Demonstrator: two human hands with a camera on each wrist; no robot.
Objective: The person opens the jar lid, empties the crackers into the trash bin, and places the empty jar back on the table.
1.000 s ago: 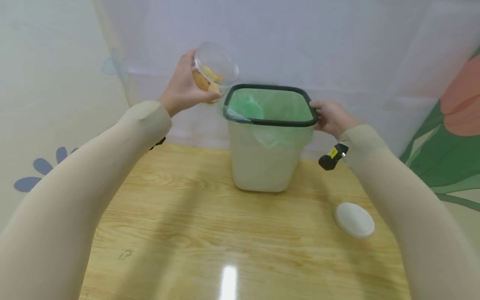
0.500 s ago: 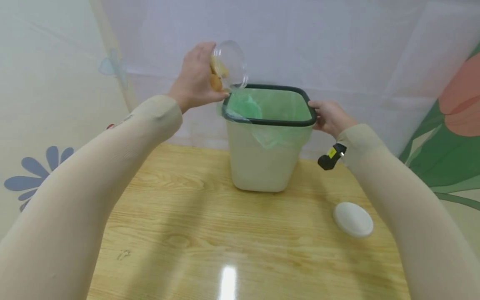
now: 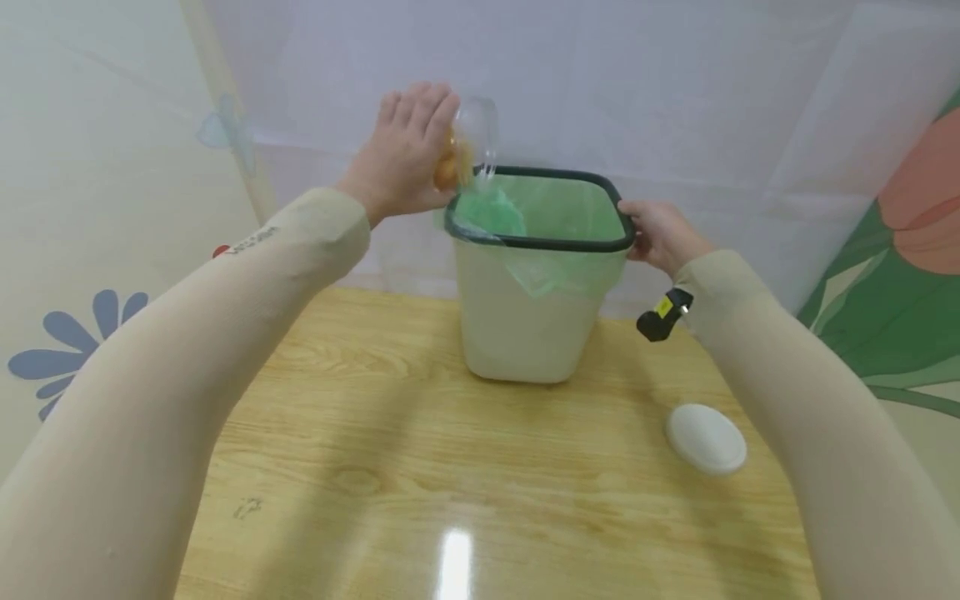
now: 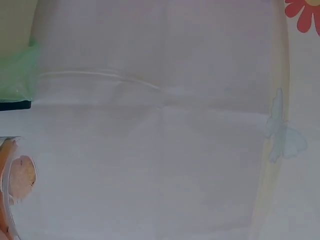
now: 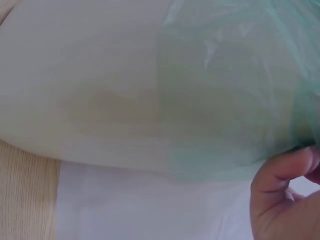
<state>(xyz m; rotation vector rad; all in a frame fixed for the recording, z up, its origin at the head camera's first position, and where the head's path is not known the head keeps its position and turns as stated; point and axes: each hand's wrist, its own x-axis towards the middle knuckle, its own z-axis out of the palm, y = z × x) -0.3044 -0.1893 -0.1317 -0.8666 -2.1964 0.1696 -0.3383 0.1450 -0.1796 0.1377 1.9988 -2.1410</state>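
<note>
orange-brown pieces (image 3: 447, 172) in a tilted clear tub (image 3: 478, 132), near a green-lined bin (image 3: 528, 321)

we see a white round disc (image 3: 707, 439) on the wood-grained surface (image 3: 570, 517), which catches a bright reflection (image 3: 454, 560), and beyond it pale sheeting (image 3: 675, 83), with a blue flower (image 3: 70, 332) and a light-blue butterfly (image 3: 217, 132) at left and a coral flower (image 3: 930, 192) with green leaves (image 3: 892, 300) at right.

No text can be read for certain: the dark lettering (image 3: 253, 241) on the left sleeve (image 3: 202, 350), left of centre, is too blurred, and the yellow label (image 3: 664, 306) at right too small.
</note>
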